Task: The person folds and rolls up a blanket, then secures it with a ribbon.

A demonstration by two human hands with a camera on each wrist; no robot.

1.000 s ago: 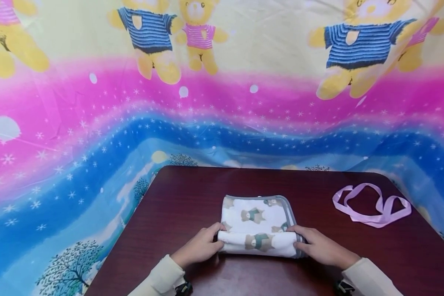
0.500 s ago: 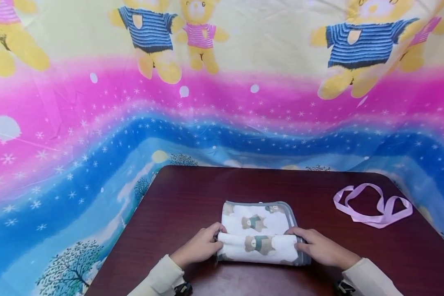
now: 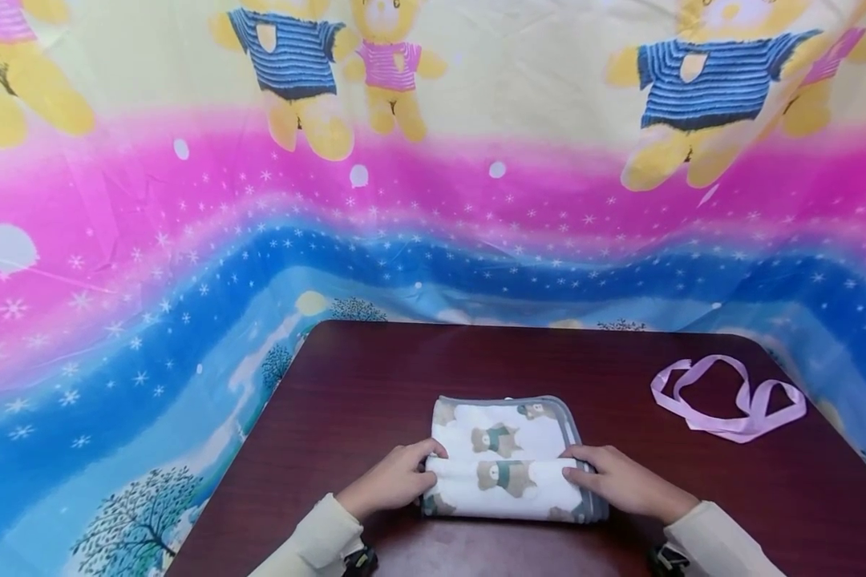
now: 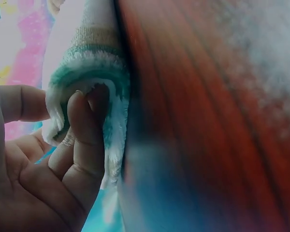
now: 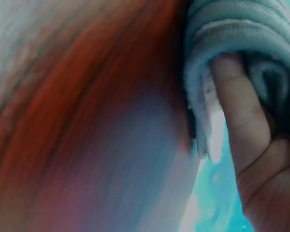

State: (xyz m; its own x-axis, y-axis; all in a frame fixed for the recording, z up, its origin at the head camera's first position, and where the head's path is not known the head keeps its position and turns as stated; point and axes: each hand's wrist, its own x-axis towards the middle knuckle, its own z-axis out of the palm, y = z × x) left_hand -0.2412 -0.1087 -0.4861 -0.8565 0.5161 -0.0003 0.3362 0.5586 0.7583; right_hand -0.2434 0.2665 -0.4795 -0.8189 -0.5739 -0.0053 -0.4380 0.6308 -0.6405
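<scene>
The towel point(image 3: 508, 461) roll lies between left hand point(image 3: 393, 482) and right hand point(image 3: 621, 485) grips.

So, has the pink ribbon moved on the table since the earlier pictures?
No. The pink ribbon lies by the same right corner of the table, away from both hands.

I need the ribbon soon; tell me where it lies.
In the head view the pink ribbon lies looped on the table near its far right corner, apart from the towel and to the right of the right hand.
</scene>
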